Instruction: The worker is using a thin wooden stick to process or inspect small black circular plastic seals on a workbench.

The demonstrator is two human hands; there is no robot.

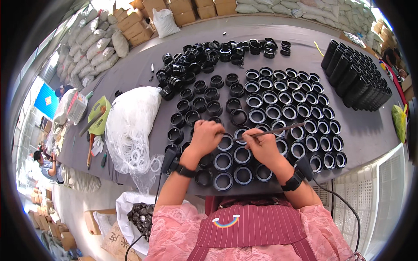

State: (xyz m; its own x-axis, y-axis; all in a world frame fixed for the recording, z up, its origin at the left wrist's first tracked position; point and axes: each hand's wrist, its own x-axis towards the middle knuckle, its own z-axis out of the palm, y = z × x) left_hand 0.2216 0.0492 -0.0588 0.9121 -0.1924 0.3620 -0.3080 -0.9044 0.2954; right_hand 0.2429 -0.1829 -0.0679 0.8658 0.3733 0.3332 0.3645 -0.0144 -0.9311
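In my right hand (pixel 262 147) is a thin dark stick (pixel 285 128), pinched between the fingers. It slants up to the right across several black rings. The curled fingers of my left hand (pixel 206 137) are at the rim of a black ring with a pale inner edge (pixel 225 149); what they pinch, if anything, is hidden. Rows of similar pale-edged rings (pixel 243 146) stand around and right of my hands. Left of them are black rings without the pale edge (pixel 184 105). A clear plastic bag of white, translucent rings (pixel 130 119) lies to the left.
A heap of loose black rings (pixel 209 55) lies at the back of the grey-covered table (pixel 300 43). Tall stacks of black rings (pixel 355 78) stand back right. A green basket (pixel 100 114) lies on the far left. Below the table edge is a white sack of dark pieces (pixel 124 209).
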